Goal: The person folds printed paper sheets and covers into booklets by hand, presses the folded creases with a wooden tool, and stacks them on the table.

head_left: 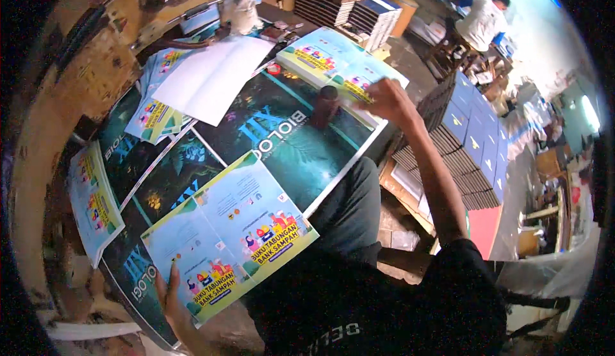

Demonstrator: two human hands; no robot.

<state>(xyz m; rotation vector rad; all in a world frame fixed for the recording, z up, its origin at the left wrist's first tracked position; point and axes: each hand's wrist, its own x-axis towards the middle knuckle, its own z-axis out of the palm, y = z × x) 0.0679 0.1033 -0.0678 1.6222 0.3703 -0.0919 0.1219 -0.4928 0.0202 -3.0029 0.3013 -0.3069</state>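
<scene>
My left hand (pixel 169 295) grips the lower left edge of a printed cover sheet (pixel 221 231), thumb on top and the other fingers out of sight underneath. The sheet is light blue with yellow bands and cartoon figures, and it lies tilted in front of me over dark teal printed sheets (pixel 269 132). My right hand (pixel 392 103) is raised by the near right corner of a stack of matching cover sheets (pixel 320 58). Its fingers are curled together, with blurred tips; whatever they hold cannot be made out. Just left of it stands a dark brown bottle-like object (pixel 325 107).
A white sheet (pixel 208 80) covers more blue prints at the back left. Another cover sheet (pixel 95 205) hangs near the left edge. Bundled blue books (pixel 458 141) are piled to my right. Book stacks (pixel 339 3) stand behind. A person (pixel 482 24) sits far right.
</scene>
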